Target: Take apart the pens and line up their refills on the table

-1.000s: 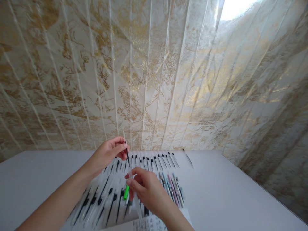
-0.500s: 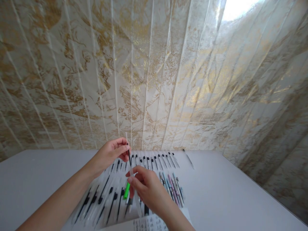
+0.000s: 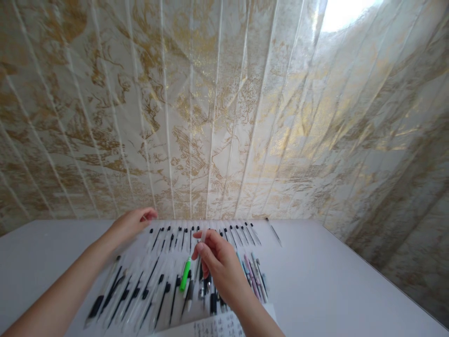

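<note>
My right hand (image 3: 220,262) is over the middle of the table, thumb and fingers pinched on a translucent pen tube (image 3: 203,235), most of which is hidden by the hand. To the left, my left hand (image 3: 135,222) hovers near the table's back edge. Its fingers are curled together and slightly blurred; what they hold, if anything, is hard to make out. Beside it runs a back row of slim clear pens with black tips (image 3: 179,238). Nearer to me lie more clear pens with black refills (image 3: 163,302). A bright green pen (image 3: 185,275) lies just left of my right hand.
Pastel pens (image 3: 257,276) lie right of my right hand. One separate pen (image 3: 274,231) rests farther right. A sheet with handwriting (image 3: 219,325) is at the near edge. A gold-patterned curtain (image 3: 224,117) hangs behind the white table (image 3: 333,290).
My left hand has moved left, away from the tube and the dark refill it was holding there. My right hand has shifted slightly up and right, still pinching the tube.
</note>
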`<state>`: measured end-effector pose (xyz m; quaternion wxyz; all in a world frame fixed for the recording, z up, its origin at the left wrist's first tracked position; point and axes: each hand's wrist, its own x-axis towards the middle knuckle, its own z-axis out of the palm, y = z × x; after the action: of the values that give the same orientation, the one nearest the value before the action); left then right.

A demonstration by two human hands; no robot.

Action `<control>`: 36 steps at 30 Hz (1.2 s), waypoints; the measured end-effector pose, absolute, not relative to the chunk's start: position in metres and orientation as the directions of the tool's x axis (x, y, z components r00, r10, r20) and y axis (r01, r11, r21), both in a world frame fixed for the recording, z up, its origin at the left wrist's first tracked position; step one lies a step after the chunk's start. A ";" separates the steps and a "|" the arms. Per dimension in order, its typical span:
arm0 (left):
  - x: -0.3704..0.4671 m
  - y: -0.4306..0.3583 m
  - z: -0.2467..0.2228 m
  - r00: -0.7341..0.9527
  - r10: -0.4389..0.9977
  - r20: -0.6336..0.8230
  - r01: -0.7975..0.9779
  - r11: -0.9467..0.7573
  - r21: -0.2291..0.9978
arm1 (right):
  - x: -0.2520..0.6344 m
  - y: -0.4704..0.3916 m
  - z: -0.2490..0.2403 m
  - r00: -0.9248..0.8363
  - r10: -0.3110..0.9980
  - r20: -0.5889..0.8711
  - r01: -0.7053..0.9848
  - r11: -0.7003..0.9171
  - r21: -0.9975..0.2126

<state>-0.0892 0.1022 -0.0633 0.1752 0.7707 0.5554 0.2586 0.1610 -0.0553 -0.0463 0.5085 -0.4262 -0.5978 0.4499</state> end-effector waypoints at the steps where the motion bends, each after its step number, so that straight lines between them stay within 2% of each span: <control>1: -0.095 0.109 -0.076 0.239 0.951 0.195 0.787 -0.308 0.536 | 0.160 -0.056 -0.046 -0.130 0.968 0.215 0.050 0.223 -0.973; 5: -0.101 0.116 -0.105 0.234 0.954 0.185 0.813 -0.297 0.501 | 0.157 -0.058 -0.045 -0.148 0.968 0.202 0.046 0.211 -0.976; 9: -0.098 0.112 -0.108 0.239 0.952 0.192 0.808 -0.305 0.504 | 0.158 -0.057 -0.044 -0.142 0.970 0.196 0.047 0.205 -0.978; 15: -0.101 0.112 -0.099 0.177 0.962 0.208 0.741 -0.269 0.616 | 0.161 -0.055 -0.045 -0.145 0.970 0.193 0.056 0.203 -0.978; 19: -0.085 0.103 -0.072 0.166 0.963 0.211 0.592 -0.268 0.760 | 0.161 -0.054 -0.047 -0.149 0.969 0.199 0.074 0.212 -0.975; 22: -0.051 0.077 -0.045 0.214 0.955 0.207 0.410 -0.279 0.868 | 0.162 -0.053 -0.051 -0.116 0.969 0.219 0.125 0.233 -0.964; 23: -0.038 0.066 -0.037 0.232 0.955 0.187 0.263 -0.247 0.933 | 0.163 -0.052 -0.052 -0.090 0.969 0.232 0.142 0.243 -0.960; 25: -0.012 0.042 -0.024 0.301 0.942 0.151 0.007 -0.161 0.987 | 0.164 -0.052 -0.052 -0.036 0.965 0.258 0.170 0.260 -0.950; 27: 0.007 0.022 -0.015 0.366 0.924 0.114 -0.111 -0.078 0.991 | 0.165 -0.052 -0.051 0.003 0.963 0.271 0.185 0.265 -0.946; 31: 0.018 0.005 -0.007 0.391 0.916 0.092 -0.143 -0.038 0.989 | 0.166 -0.053 -0.046 0.028 0.965 0.260 0.221 0.247 -0.943; 36: 0.013 0.007 -0.006 0.431 0.900 0.071 -0.095 -0.033 0.995 | 0.165 -0.054 -0.042 0.040 0.960 0.276 0.264 0.256 -0.930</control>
<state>0.0126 0.0069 -0.0058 0.6060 0.5899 0.3408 0.4105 0.1651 -0.0543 -0.0421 0.5129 -0.5068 -0.6040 0.3394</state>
